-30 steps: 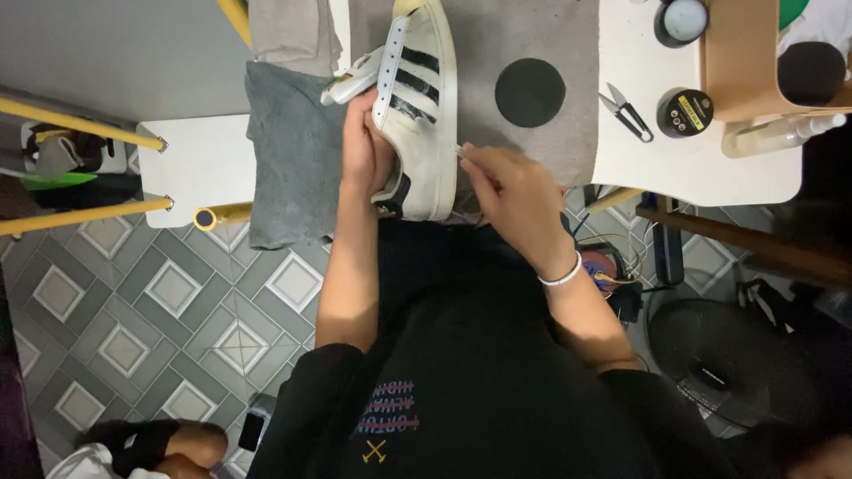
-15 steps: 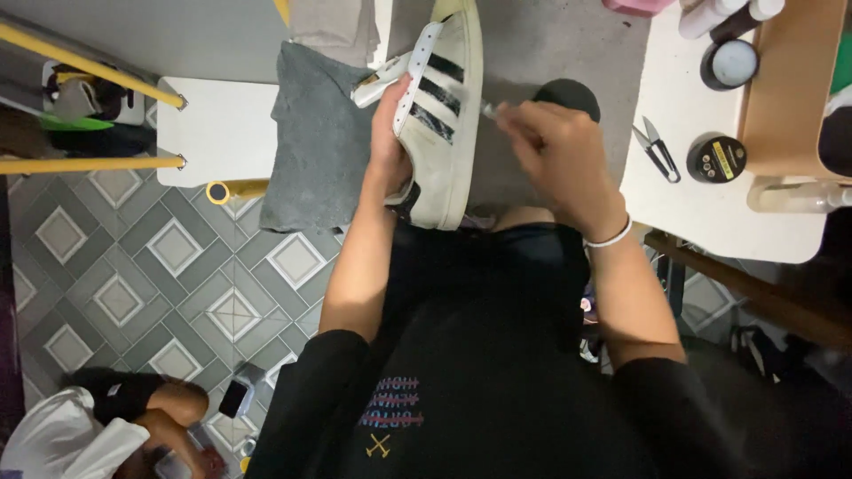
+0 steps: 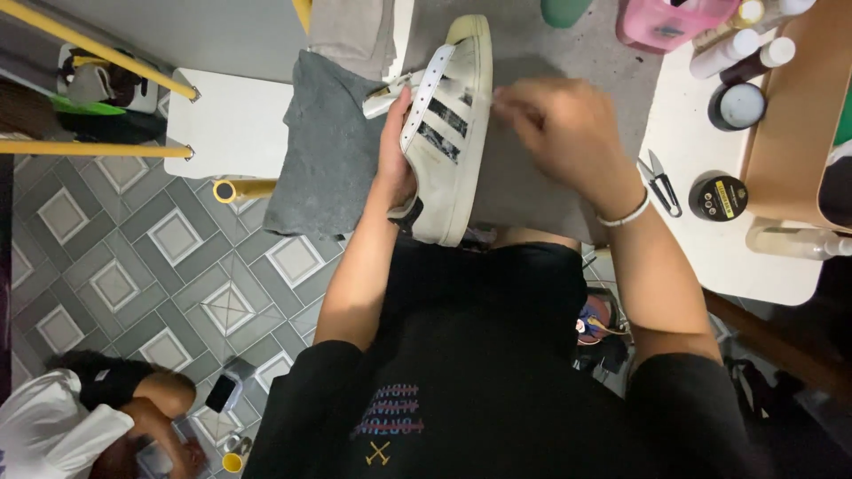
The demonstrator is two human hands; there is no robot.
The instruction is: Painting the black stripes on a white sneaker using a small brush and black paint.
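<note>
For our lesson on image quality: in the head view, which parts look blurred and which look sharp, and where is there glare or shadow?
Head view: the right hand is smeared by motion blur; the left hand and the shoe it holds are fairly sharp, as are the floor tiles. Lighting is soft and even; the white table is bright but not blown out, and the black shirt loses detail in darkness.

Near us we see small black-handled snips [image 3: 658, 182] beside a round black tin [image 3: 720, 196] on the white table [image 3: 710, 257], and a pink plastic tub [image 3: 670, 22]
</note>
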